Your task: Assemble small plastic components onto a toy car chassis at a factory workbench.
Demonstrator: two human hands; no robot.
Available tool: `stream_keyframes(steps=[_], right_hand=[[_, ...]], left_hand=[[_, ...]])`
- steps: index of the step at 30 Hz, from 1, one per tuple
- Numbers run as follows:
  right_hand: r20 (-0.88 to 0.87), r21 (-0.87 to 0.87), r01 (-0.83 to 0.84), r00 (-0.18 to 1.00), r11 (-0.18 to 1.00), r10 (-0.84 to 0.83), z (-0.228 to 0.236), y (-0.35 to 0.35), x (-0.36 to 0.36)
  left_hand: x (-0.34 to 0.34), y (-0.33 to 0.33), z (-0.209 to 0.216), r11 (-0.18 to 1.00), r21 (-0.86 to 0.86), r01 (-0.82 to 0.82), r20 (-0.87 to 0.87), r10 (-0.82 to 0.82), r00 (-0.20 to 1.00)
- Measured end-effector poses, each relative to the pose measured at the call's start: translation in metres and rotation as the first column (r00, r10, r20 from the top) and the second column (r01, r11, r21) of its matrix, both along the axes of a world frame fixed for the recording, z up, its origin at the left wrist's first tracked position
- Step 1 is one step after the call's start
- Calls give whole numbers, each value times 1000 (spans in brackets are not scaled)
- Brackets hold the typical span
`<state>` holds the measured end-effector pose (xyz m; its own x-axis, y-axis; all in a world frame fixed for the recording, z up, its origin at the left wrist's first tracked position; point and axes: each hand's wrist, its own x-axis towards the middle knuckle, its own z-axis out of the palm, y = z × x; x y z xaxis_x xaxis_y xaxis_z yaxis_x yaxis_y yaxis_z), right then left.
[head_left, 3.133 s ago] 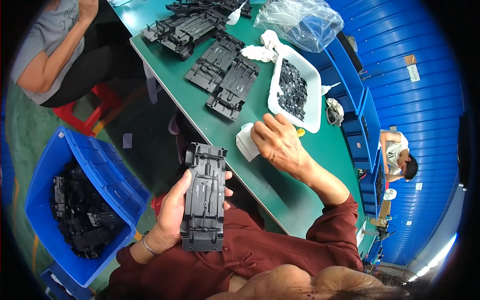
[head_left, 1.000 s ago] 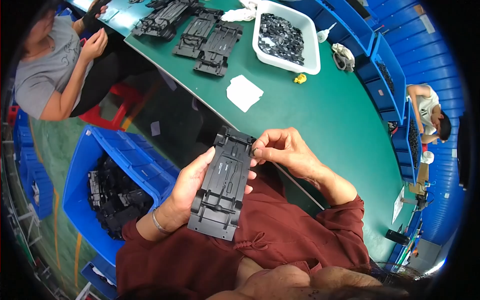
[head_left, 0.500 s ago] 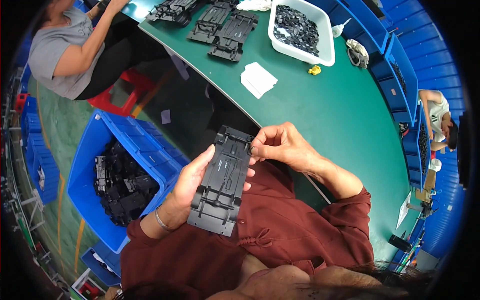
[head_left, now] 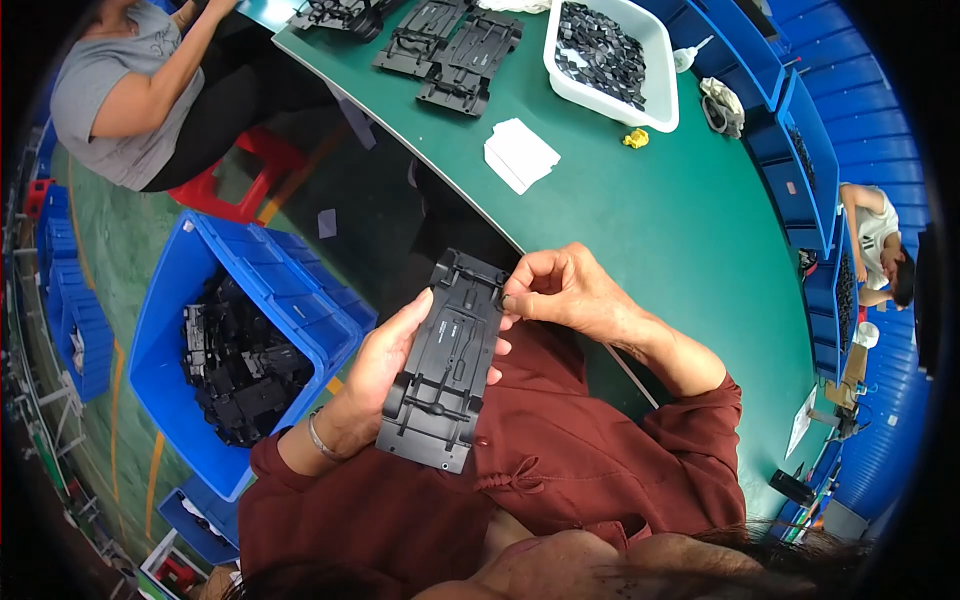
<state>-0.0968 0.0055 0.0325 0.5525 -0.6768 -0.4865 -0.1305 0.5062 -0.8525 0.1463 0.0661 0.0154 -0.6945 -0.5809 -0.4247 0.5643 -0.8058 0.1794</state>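
Chassis of black moulded plastic, long and rectangular (head_left: 440, 355), is resting in the left hand (head_left: 372, 365), which is grasping it with the thumb along one long edge and fingertips curling round the other. The right hand (head_left: 565, 292) is pressing thumb and forefinger together at the chassis's upper right edge; what is lying between those tips is too hidden to tell. Beyond, white sheets of paper (head_left: 522, 155) are lying on the smooth green tabletop (head_left: 690, 260), near a crumpled yellow scrap (head_left: 636, 139) and a white rectangular plastic tray (head_left: 664, 105) that is holding small black pieces (head_left: 603, 60). Left of the left hand, a deep blue plastic crate (head_left: 158, 365) is containing jumbled black parts (head_left: 240, 370).
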Motion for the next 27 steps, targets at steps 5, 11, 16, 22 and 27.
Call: stream_keyframes(steps=[5, 11, 16, 22, 27], right_hand=[[-27, -35, -24, 999, 999, 23, -1, 0, 0], [-33, -73, -26, 999, 997, 24, -2, 2, 1], [-73, -98, -46, 997, 994, 39, 0, 1, 1], [-100, -131, -89, 992, 987, 76, 3, 2, 1], [-192, -178, -142, 976, 974, 107, 2, 2, 0]], left_hand=[[0, 0, 2, 1000, 3, 4, 29, -4, 1000], [-1, 1, 4, 1000, 13, 8, 79, -9, 997], [1, 1, 3, 999, 12, 38, 99, -39, 994], [-1, 2, 6, 999, 37, 9, 99, -12, 995], [0, 3, 1, 999, 21, 28, 73, -30, 997]])
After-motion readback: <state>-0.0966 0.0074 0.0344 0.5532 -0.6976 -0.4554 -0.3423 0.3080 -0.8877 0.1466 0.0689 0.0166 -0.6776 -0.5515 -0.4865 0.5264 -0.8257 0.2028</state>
